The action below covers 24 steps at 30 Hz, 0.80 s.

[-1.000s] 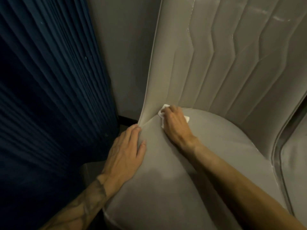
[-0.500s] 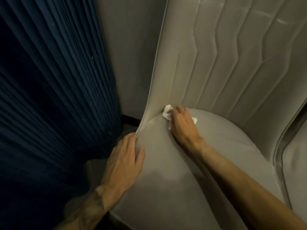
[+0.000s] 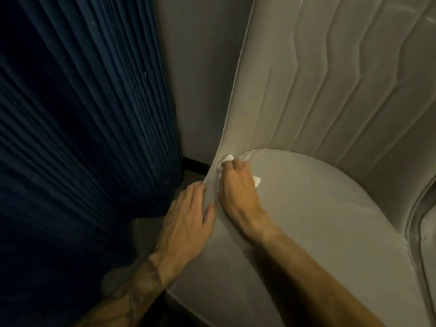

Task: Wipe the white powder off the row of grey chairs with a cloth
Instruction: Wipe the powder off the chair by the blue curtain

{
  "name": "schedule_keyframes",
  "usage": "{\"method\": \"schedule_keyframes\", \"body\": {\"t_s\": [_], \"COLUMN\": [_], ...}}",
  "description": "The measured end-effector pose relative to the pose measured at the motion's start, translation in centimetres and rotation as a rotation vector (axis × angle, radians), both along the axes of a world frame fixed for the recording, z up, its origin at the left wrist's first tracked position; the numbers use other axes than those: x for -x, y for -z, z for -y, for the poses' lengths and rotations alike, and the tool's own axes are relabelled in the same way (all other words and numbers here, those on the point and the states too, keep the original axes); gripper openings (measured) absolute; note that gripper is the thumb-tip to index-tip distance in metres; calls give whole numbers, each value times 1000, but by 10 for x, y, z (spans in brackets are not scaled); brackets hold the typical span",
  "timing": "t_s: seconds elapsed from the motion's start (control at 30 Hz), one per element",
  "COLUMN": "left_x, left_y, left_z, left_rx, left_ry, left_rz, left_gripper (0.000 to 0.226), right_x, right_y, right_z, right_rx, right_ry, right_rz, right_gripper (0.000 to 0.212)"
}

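— Where is the cloth?

— The white cloth (image 3: 228, 158) is bunched under the right hand (image 3: 238, 192). It is pushed into the crease where the seat (image 3: 318, 220) of the grey chair (image 3: 226, 286) meets the backrest (image 3: 306, 79), right at the chair's left edge. Only two corners of it show, one past the fingertips and one on the little-finger side.

— And the fingers?

— The right hand's fingers are curled and close together, clamped on the cloth. The left hand (image 3: 186, 223) lies flat on the left side of the seat, holding nothing. Its fingers are straight and side by side, and its thumb is spread onto the seat top. The two hands are just beside each other.

— Anything to read?

— Only dark tattoo marks on the left forearm (image 3: 144, 286), too blurred to make out as letters.

— What about edges and room?

— Pale piping runs down the backrest's left edge and ends at the left fingertips. Left of that is a narrow gap with a grey wall (image 3: 200, 79) behind it and a black skirting (image 3: 195, 163) at its foot. A dark blue pleated curtain (image 3: 82, 114) hangs near the chair's side.

To the right, most of the seat lies bare below the backrest's zigzag quilted seams. A pale streak (image 3: 429, 21) shows high on the backrest. A second chair (image 3: 428, 244) stands just beside this one at the right edge of view, with a dark slit between them.
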<state>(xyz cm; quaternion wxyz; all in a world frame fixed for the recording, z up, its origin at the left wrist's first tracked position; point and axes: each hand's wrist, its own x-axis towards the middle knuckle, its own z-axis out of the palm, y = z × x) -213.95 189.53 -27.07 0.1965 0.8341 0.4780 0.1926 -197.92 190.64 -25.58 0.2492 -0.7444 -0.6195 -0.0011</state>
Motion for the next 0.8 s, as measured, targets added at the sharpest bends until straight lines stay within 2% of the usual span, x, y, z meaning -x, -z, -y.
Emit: {"method": "schedule_keyframes", "body": {"t_s": [0.13, 0.27, 0.37, 0.43, 0.53, 0.6, 0.7, 0.8], "left_x": [0, 1, 4, 5, 6, 4, 3, 3], "left_y": [-3, -3, 1, 3, 2, 5, 8, 11], "left_z": [1, 3, 5, 5, 4, 1, 0, -3], "left_rx": [35, 10, 24, 40, 21, 45, 110, 128], "left_ry": [-7, -62, -134, -151, -119, -93, -50, -28], "left_rz": [5, 26, 94, 116, 60, 58, 73, 69], "left_gripper": [52, 40, 22, 18, 22, 37, 63, 70], "right_x": [-20, -15, 35, 40, -5, -57, -125, -125], "right_y": [-7, 2, 6, 3, -5, -5, 0, 6], "right_z": [13, 15, -5, -12, -4, 8, 19, 5], "right_rx": [-19, -71, -57, -48, -123, -118, -68, -48], "right_ry": [-147, 43, -179, -227, -76, 59, 362, 482], "right_rz": [-86, -100, -131, -157, -121, -47, -51, -61], "right_gripper": [17, 22, 22, 26, 23, 20, 31, 24]}}
